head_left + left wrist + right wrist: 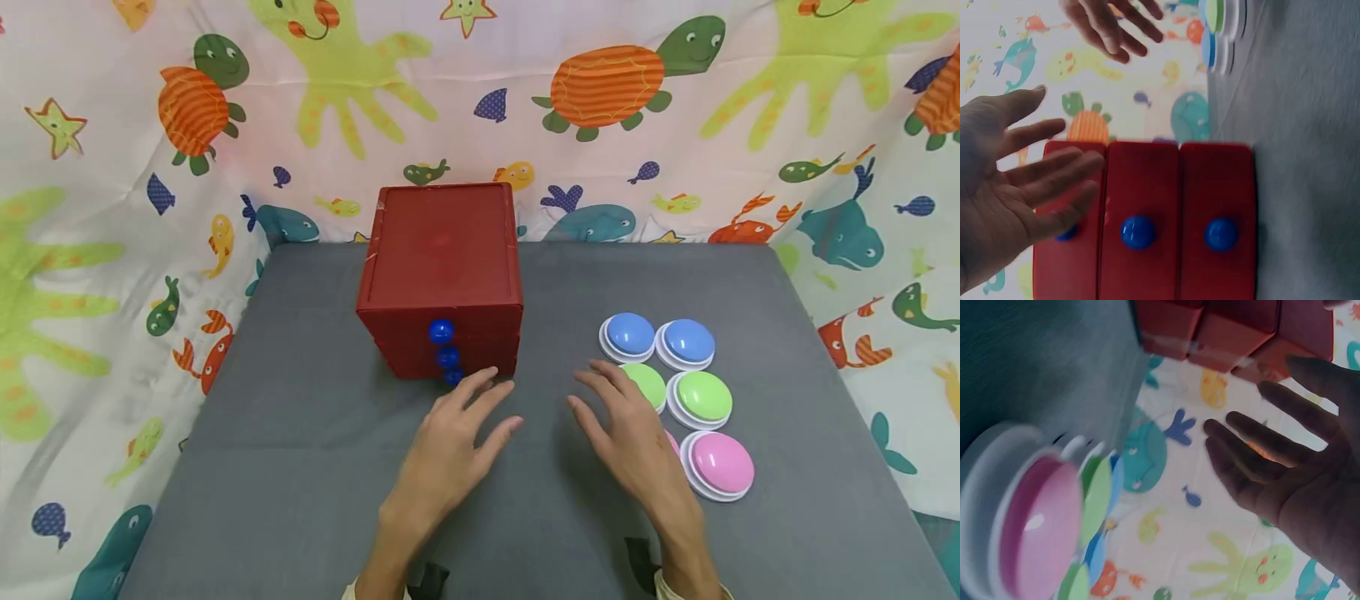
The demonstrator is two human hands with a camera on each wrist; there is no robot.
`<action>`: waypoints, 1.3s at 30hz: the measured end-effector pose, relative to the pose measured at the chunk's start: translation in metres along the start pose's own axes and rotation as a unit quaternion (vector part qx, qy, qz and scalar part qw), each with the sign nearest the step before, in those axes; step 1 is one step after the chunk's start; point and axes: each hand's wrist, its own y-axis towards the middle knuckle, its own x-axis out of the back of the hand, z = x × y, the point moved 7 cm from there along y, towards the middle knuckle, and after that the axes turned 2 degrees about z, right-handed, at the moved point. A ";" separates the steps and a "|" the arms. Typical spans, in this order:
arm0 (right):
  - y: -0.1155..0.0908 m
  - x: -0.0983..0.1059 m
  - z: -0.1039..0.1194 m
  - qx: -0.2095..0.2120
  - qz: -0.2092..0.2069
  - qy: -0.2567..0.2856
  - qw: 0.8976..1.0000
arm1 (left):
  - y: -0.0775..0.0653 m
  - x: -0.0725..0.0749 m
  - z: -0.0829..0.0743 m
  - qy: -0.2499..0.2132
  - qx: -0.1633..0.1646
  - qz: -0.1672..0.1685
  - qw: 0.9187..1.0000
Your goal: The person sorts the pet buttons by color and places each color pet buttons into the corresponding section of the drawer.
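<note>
A red drawer box [442, 250] with three stacked drawers stands left of the table's middle. Each drawer front carries a round blue knob [1138, 232]. My left hand [446, 454] hovers before the box, fingers spread and slightly bent, holding nothing. In the head view its fingertips overlap the lowest knob's edge; contact there cannot be made out. Over the table to the right, my right hand [637, 442] hangs with loosely bent fingers and holds nothing. It is nearest the round push buttons and partly covers a green button [647, 385] and a pink one behind it.
Blue buttons [686, 342], another green button [703, 396] and a pink button [722, 463], all on white bases, sit in paired rows at the right. A grey cloth [300, 500] covers the table. A curtain with sea animals [480, 142] hangs behind and at the sides.
</note>
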 end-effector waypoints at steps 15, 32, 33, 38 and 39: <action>0.052 -0.008 0.085 0.164 0.031 0.155 0.974 | 0.020 0.100 0.043 -0.071 -0.019 -0.263 0.962; 0.073 -0.040 0.111 0.180 0.072 0.152 0.969 | 0.049 0.098 0.125 -0.224 0.256 -0.160 0.927; 0.074 -0.041 0.112 0.179 0.073 0.152 0.969 | 0.050 0.096 0.128 -0.247 0.263 -0.144 0.922; 0.074 -0.047 0.117 0.179 0.074 0.150 0.970 | 0.042 0.092 0.144 -0.350 0.299 -0.112 0.881; 0.074 -0.048 0.119 0.180 0.074 0.149 0.969 | 0.040 0.092 0.146 -0.362 0.308 -0.110 0.873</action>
